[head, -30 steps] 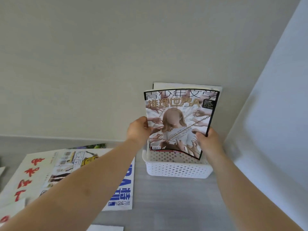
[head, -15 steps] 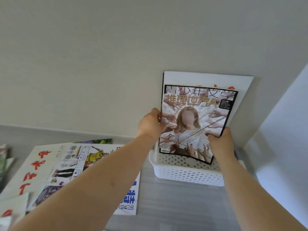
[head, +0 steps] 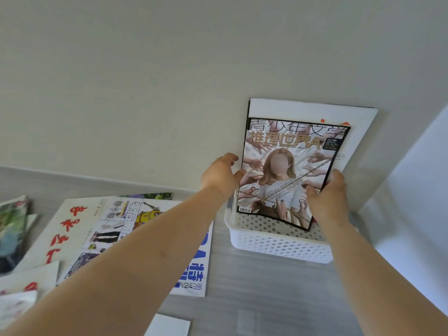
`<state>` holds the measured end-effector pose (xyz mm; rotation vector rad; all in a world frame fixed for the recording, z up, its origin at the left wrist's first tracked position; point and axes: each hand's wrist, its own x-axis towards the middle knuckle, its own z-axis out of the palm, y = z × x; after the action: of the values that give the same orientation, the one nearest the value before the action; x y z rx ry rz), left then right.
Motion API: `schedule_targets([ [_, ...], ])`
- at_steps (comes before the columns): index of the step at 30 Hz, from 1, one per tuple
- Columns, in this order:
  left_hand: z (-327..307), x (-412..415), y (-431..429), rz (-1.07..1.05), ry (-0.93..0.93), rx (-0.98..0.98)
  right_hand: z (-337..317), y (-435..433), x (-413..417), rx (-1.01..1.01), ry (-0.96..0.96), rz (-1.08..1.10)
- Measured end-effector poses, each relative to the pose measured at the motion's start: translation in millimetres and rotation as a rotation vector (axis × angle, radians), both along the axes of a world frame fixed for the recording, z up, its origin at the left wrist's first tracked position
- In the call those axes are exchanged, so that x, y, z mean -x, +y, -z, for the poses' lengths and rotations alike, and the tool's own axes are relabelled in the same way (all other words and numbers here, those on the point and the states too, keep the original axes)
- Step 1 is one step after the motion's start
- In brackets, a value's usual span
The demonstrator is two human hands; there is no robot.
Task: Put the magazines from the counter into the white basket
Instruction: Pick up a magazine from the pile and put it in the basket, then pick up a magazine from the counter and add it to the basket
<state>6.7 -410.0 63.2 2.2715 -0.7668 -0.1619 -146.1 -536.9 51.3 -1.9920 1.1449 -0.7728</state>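
A white perforated basket (head: 276,246) stands on the grey counter against the wall. A magazine with a blonde figure on its cover (head: 288,170) stands upright in it. My left hand (head: 221,175) grips its left edge and my right hand (head: 327,192) grips its right edge. Behind it a larger white magazine (head: 315,112) leans on the wall inside the basket. More magazines lie flat on the counter to the left, among them a large white one with red characters (head: 70,226) and one with a basketball player and blue lettering (head: 194,272).
A stack of colourful magazines (head: 12,226) sits at the far left edge. A white sheet (head: 169,326) lies at the bottom of the view. A white side panel (head: 417,190) closes off the counter right of the basket.
The view has shifted so the basket sits further right, and more of the white magazine behind shows. Both hands have kept hold of the blonde-figure magazine standing in the basket.
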Motion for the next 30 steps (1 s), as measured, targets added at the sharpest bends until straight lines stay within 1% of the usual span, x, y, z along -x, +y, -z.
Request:
schedule_targets([
  [2, -6.8, 4.5, 15.5, 0.019, 0.005, 0.061, -6.6, 12.4, 3.4, 0.052, 0.002, 0.002],
  [5, -16.6, 14.2, 53.2, 0.04, 0.0, 0.138, -16.6, 43.1, 9.2, 0.122, 0.063, -0.026],
  [8, -18.7, 25.9, 108.6, 0.051, 0.027, 0.164, -18.8, 82.6, 16.6, 0.182, 0.112, -0.099],
  [11, -13.5, 39.1, 175.8, 0.012, 0.07, 0.134, -14.8, 131.5, 21.3, 0.174, 0.11, -0.222],
  [15, -1.1, 55.6, 276.2, -0.104, 0.106, 0.116, -3.7, 208.7, 20.8, 0.106, 0.059, -0.355],
  [18, 11.8, 61.4, 353.3, -0.215, 0.114, 0.032, 10.1, 275.5, 14.7, 0.104, 0.077, -0.518],
  [20, 22.2, 59.1, 400.5, -0.311, 0.133, 0.009, 24.7, 324.1, 10.8, 0.131, 0.11, -0.669],
  [23, 36.6, 48.5, 459.0, -0.488, 0.154, -0.041, 49.6, 399.4, 5.4, 0.154, 0.245, -0.967],
  [25, 48.7, 36.8, 487.0, -0.53, 0.143, -0.141, 66.0, 442.0, 1.3, 0.116, 0.376, -1.097],
  [28, 62.8, 20.2, 507.6, -0.57, 0.249, -0.331, 83.4, 477.1, -3.0, 0.119, 0.544, -1.156],
  [30, 70.2, 11.5, 512.5, -0.588, 0.307, -0.367, 92.0, 484.1, -3.8, 0.167, 0.596, -1.14],
])
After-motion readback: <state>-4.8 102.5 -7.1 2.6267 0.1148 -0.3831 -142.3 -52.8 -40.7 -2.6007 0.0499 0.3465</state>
